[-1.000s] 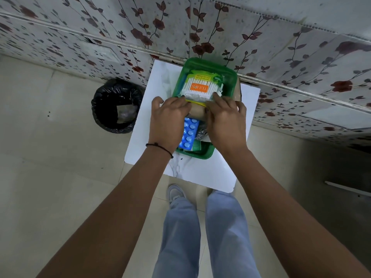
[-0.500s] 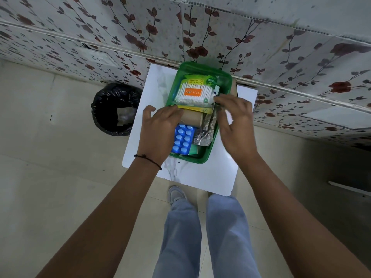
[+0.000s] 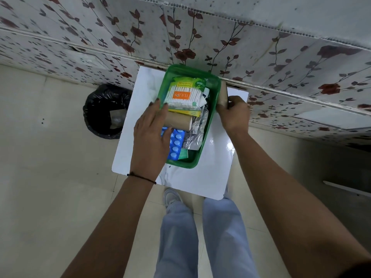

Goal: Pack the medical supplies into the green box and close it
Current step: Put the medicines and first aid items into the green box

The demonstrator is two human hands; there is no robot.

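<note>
The green box (image 3: 209, 125) stands open on a small white table (image 3: 200, 181). Inside it lie a pack of cotton swabs (image 3: 183, 96), a brown roll (image 3: 178, 121), a blue blister pack (image 3: 176, 144) and crumpled foil strips (image 3: 195, 135). My left hand (image 3: 149, 137) lies flat over the box's left side, with its fingers spread on the roll and the blister pack. My right hand (image 3: 233, 114) is outside the box on its right. It grips a tan flat piece with a dark edge (image 3: 222, 93) that stands between the box and the wall.
A floral-patterned wall (image 3: 200, 37) runs right behind the table. A bin lined with a black bag (image 3: 104, 109) stands on the floor to the table's left. My legs and a shoe (image 3: 170, 197) are below the table's near edge.
My right hand left the box contents and moved right to take hold of the tan piece by the wall. My left hand stayed on the box's left side.
</note>
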